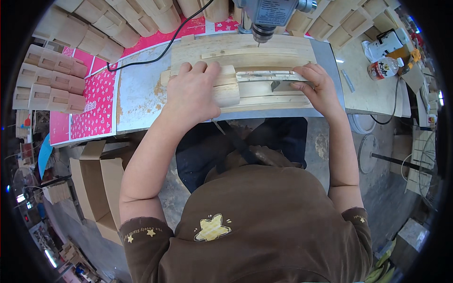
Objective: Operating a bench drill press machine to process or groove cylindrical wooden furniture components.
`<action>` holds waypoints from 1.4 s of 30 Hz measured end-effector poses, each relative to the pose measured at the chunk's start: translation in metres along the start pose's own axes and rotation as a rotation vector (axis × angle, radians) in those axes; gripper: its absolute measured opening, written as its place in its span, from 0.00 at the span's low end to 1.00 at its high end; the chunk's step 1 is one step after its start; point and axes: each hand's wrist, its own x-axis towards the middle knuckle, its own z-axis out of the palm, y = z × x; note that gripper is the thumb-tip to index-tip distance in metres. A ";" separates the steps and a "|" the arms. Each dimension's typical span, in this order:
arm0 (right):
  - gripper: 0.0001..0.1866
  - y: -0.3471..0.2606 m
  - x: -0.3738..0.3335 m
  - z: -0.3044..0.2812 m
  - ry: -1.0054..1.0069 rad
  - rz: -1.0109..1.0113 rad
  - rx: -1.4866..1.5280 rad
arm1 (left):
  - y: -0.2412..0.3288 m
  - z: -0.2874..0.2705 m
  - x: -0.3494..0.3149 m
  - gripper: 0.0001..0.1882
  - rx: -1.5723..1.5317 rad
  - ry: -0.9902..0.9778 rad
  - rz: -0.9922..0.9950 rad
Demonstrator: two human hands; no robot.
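Clasped under the left hand, a pale, rounded wooden block lies on the flat wooden board; the right hand pinches a thin, patterned strip — the grey metal drill apart from both. Stacked pale, slotted wooden pieces look done — this block, I'd judge, doesn't yet.

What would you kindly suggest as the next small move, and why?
Perhaps press the thin strip gently left with the right hand, while the left hand steadies the wooden block: each is held, and the strip's left end looks close to the block, though contact is unclear.
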 end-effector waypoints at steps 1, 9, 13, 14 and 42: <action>0.14 0.001 0.001 -0.001 -0.007 -0.009 -0.009 | 0.001 0.000 0.001 0.35 0.002 -0.003 0.000; 0.15 0.010 0.003 -0.006 -0.012 -0.050 0.004 | 0.009 -0.004 0.003 0.35 0.032 -0.036 -0.014; 0.15 0.010 0.004 -0.006 -0.033 -0.046 0.004 | 0.010 -0.003 0.006 0.35 0.032 -0.020 0.009; 0.15 0.009 0.005 -0.006 -0.030 -0.048 -0.003 | 0.011 0.000 0.007 0.35 -0.011 0.020 0.059; 0.18 0.011 0.052 0.018 0.307 -0.022 0.278 | -0.015 0.120 0.029 0.29 -0.489 0.584 -0.054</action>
